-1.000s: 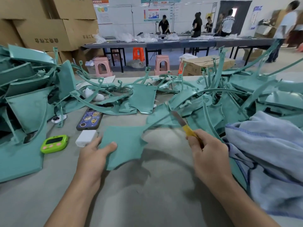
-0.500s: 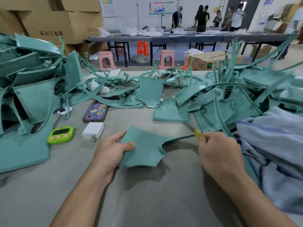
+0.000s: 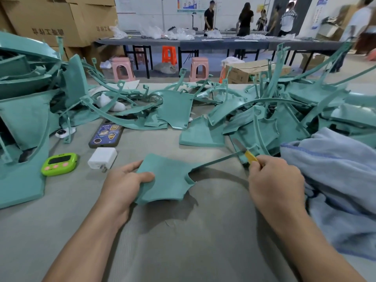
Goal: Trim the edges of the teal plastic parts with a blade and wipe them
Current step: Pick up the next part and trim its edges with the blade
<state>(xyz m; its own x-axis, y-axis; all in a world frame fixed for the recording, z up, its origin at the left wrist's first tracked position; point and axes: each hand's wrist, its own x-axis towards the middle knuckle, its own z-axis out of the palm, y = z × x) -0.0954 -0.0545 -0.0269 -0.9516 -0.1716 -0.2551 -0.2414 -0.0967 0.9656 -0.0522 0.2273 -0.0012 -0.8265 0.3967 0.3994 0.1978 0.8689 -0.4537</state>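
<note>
left hand grips teal part mid-worktop, near front edge | right hand pinches blade at thin arm | likely light, stiff-springy; hold broad panel

Teal part — tilted, blade at its strip

A: What lies on the grey table at the left side?
B: A green timer, a white charger near it, and behind the charger a phone in a case with stickers.
A: And far behind?
B: Cardboard boxes stacked at the left, two pink stools, one orange stool by a long dark table, and several people standing behind it.
</note>
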